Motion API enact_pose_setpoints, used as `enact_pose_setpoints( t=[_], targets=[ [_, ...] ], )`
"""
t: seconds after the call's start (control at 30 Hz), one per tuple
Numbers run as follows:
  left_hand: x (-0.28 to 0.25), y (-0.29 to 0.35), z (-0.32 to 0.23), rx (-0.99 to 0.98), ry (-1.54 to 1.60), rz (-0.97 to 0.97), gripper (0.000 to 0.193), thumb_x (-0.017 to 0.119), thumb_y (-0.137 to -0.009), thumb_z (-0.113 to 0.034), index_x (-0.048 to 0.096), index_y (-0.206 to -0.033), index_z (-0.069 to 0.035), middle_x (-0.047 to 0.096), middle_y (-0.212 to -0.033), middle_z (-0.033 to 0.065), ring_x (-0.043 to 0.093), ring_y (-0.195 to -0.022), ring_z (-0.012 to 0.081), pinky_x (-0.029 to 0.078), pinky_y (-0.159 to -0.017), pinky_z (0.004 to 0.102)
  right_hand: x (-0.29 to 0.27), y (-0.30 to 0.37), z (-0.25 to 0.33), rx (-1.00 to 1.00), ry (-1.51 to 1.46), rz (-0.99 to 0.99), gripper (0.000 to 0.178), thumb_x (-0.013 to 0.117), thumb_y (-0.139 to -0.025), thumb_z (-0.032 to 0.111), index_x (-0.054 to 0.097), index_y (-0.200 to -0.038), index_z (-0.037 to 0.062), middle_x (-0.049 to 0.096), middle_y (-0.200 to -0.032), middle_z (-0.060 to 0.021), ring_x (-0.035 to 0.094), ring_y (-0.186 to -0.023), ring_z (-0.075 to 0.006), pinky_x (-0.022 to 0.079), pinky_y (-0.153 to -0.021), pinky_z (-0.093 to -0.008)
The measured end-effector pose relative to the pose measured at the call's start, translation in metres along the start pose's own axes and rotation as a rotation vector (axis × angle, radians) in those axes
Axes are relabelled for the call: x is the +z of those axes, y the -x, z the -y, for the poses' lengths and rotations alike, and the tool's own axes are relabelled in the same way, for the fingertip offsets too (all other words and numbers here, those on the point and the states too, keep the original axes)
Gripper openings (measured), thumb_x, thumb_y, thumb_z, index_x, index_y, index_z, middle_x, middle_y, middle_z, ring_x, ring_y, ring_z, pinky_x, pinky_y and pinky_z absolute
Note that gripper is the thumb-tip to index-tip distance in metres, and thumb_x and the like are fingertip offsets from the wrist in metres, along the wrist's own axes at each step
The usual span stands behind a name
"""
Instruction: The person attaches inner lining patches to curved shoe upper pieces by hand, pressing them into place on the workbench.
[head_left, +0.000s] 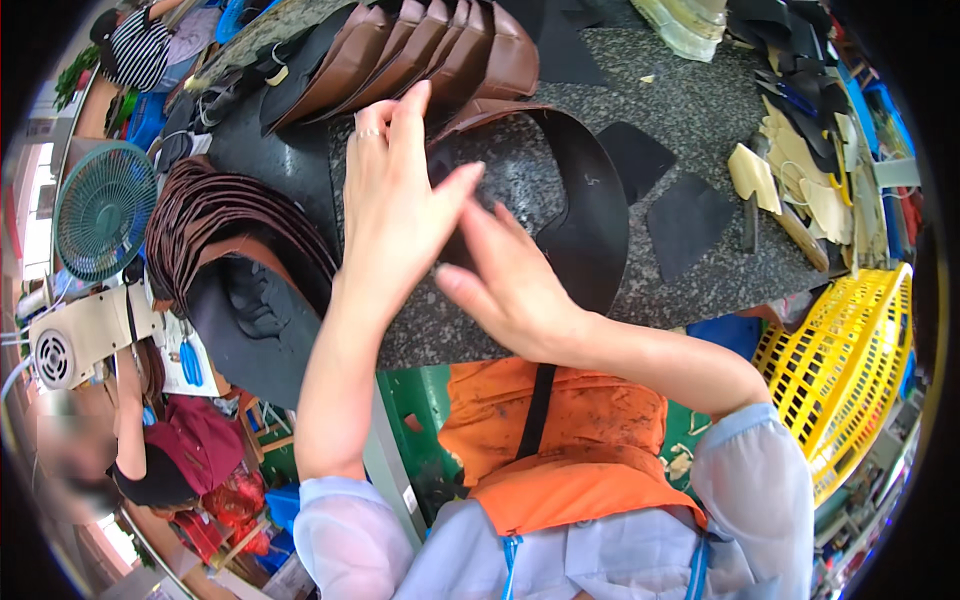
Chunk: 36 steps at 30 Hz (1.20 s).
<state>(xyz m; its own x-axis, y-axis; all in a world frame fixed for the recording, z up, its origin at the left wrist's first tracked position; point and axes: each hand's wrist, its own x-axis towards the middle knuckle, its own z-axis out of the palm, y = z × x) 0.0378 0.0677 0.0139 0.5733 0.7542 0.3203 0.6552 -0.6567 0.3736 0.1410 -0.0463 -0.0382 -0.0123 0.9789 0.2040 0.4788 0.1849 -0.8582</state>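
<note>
brown and black, smooth and leather-like, a broad curved band lies on the speckled stone-like worktop, arching from twelve o'clock of the hands round to four, brown along its top and dark down its side. the left hand, palm down over the band's near end, is spread, thumb out and fingers mostly straight, closed on nothing visible; the right hand comes in from four o'clock, fingers loosely bent, tips partly behind the left thumb, and whether it pinches the band i cannot tell. at twelve o'clock stand creased, glossy brown pieces, overlapping like scales; at nine, a thick curled stack shows many thin, wavy edges, with a matte black sheet bent within its curve. flat, angular black offcuts lie at three o'clock, and ragged cream scraps farther out, between two and three. near four o'clock sits a yellow plastic basket, its walls a lattice of small openings; its contents cannot be made out.
</note>
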Motion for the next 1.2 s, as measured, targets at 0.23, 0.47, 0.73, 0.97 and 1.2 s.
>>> enact_pose_setpoints(
  t=[0.23,0.47,0.73,0.97,1.2],
  targets=[
    [0.014,-0.009,0.065,-0.238,0.006,0.307,0.042,0.068,-0.088,-0.015,0.056,-0.127,-0.006,0.071,-0.104,0.0202,0.069,-0.099,0.0351,0.052,-0.086,0.0424,0.013,0.026,-0.007,-0.526,0.328,0.299,0.057,0.056,-0.097,0.042,0.055,-0.128,-0.0064,0.052,-0.138,-0.0256,0.049,-0.131,-0.0386,0.034,-0.114,-0.047],
    [0.003,-0.018,0.065,-0.234,-0.072,0.55,0.031,0.059,-0.095,-0.015,0.052,-0.12,0.0,0.07,-0.097,0.0232,0.068,-0.096,0.0409,0.051,-0.083,0.0476,-0.004,-0.03,-0.016,-0.291,0.553,-0.037,0.06,0.061,-0.095,0.04,0.051,-0.133,-0.0048,0.052,-0.139,-0.0246,0.048,-0.132,-0.0382,0.036,-0.113,-0.0469],
    [-0.018,0.005,0.057,-0.377,-0.2,0.587,0.035,0.051,-0.098,-0.028,0.051,-0.12,-0.001,0.069,-0.103,0.0275,0.063,-0.104,0.047,0.048,-0.089,0.0541,0.014,-0.044,-0.029,-0.389,0.593,0.166,0.077,0.06,-0.091,0.053,0.047,-0.14,-0.0049,0.045,-0.148,-0.0237,0.039,-0.142,-0.0336,0.026,-0.12,-0.0471],
    [-0.014,-0.006,0.082,-0.393,-0.091,0.549,0.039,0.059,-0.094,-0.02,0.048,-0.127,-0.002,0.066,-0.112,0.0283,0.063,-0.103,0.0467,0.05,-0.086,0.05,0.021,-0.025,-0.018,-0.544,0.473,0.398,0.077,0.058,-0.09,0.054,0.049,-0.14,-0.0038,0.041,-0.152,-0.0235,0.036,-0.144,-0.0335,0.023,-0.122,-0.0448],
    [-0.01,0.003,0.078,-0.314,-0.164,0.482,0.036,0.061,-0.094,-0.021,0.05,-0.123,-0.003,0.067,-0.11,0.0271,0.063,-0.105,0.0461,0.05,-0.087,0.0517,-0.002,0.003,0.008,-0.521,0.222,0.629,0.068,0.059,-0.092,0.046,0.05,-0.137,-0.0046,0.041,-0.152,-0.0228,0.038,-0.143,-0.0353,0.03,-0.119,-0.047]
  ],
)
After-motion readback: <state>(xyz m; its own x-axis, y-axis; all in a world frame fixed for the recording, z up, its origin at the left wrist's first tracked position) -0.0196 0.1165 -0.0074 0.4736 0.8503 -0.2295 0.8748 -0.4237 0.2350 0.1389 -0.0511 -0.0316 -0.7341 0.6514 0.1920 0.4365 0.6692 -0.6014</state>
